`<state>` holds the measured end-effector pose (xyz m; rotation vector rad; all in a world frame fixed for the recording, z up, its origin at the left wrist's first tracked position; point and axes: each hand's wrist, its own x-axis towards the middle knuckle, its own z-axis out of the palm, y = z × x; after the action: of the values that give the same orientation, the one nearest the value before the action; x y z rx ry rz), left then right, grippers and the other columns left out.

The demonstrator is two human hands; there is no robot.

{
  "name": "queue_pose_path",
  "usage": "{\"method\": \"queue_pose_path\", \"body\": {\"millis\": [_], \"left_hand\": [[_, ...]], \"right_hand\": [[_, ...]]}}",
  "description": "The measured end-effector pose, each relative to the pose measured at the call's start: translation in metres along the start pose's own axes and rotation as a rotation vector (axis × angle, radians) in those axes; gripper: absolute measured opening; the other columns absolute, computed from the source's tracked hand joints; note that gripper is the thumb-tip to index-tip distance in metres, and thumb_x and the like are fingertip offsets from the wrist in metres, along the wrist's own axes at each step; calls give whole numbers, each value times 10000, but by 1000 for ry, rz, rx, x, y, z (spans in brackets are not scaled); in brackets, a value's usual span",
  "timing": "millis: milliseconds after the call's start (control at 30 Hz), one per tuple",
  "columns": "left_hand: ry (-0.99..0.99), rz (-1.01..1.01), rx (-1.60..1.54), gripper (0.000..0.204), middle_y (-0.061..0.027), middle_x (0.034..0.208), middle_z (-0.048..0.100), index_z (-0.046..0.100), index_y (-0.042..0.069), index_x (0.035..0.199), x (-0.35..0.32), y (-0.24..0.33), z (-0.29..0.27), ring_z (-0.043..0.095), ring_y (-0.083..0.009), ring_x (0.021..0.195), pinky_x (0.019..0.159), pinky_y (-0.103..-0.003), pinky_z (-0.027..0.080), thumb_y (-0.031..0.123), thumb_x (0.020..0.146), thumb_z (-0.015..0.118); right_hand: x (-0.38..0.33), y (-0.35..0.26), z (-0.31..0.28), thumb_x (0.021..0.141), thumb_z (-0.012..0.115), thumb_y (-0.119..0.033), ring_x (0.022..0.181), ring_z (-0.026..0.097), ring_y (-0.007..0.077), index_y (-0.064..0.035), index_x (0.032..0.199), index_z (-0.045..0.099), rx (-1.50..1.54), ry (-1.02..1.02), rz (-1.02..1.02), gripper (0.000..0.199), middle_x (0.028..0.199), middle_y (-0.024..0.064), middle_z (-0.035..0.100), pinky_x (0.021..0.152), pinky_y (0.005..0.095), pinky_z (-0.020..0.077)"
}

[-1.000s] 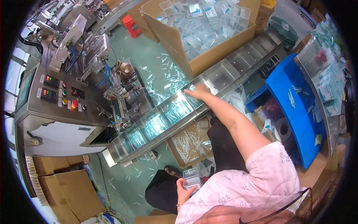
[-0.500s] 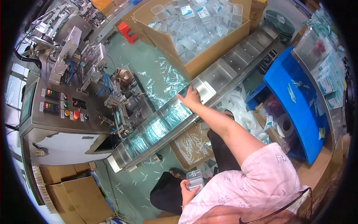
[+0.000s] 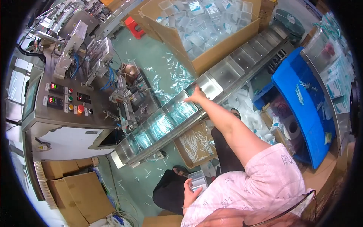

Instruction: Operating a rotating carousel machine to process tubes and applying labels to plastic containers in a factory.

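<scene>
My left hand (image 3: pixel 192 193) is closed round a small clear plastic box (image 3: pixel 197 180) with compartments, held low in front of my body. My right arm stretches out to the metal conveyor trough (image 3: pixel 224 74). There my right hand (image 3: pixel 197 96) hovers with thumb and fingers apart, and nothing shows in it. It is by the divider between a bare shiny compartment and one filled with thin teal-and-clear plastic sticks (image 3: pixel 182 112). More such sticks (image 3: pixel 162 126) fill the neighbouring compartments toward the lower left. Whether the fingertips touch the divider, I cannot tell.
A machine with a control panel (image 3: pixel 70 99) stands left of the trough. Beyond it is a large carton (image 3: pixel 223 50) of clear boxes. A blue bin (image 3: pixel 302 109) is at right. Beneath the trough, a shallow carton (image 3: pixel 194 145) holds white sticks. Loose sticks litter the floor.
The whole view has shifted slightly. My right hand stays near the same divider, its fingers a little less spread. My left hand still holds the box.
</scene>
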<state>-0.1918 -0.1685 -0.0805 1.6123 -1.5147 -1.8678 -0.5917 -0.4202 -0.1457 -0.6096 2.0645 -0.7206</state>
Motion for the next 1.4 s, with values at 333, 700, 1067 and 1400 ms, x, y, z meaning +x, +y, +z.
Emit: {"method": "queue_pose_path", "body": {"millis": [333,700,1067,1400], "left_hand": [[-64,113,-51,760,-122,1130,438,289,43,1226,-28,40,11,466,-201,1035,887,-313,388,57,615,740],[222,590,318,823,-144,1181,469,291,32,1279,-20,126,-3,481,-260,1082,900,-334,389,58,579,722],[528,726,181,463,-86,1012,528,528,56,982,-92,71,-38,505,-247,974,842,-320,409,-37,563,703],[659,680,-147,931,-162,1275,366,94,22,1361,-114,28,-51,394,-233,1160,965,-339,324,34,632,674]], "right_hand": [[-6,15,-19,470,793,-171,1018,529,274,-53,1183,394,158,194,-177,825,1075,147,550,855,343,430],[-329,-7,42,606,762,-126,949,534,197,-93,1191,386,520,-554,-928,696,1021,78,537,821,310,432],[-399,-10,55,597,687,-484,1244,308,330,-62,1259,364,-77,-235,-1708,849,1298,114,392,1029,510,73],[-443,-20,91,742,579,-258,1281,251,304,-72,1265,391,-588,-606,-1773,586,1367,100,307,1025,516,136]]}}
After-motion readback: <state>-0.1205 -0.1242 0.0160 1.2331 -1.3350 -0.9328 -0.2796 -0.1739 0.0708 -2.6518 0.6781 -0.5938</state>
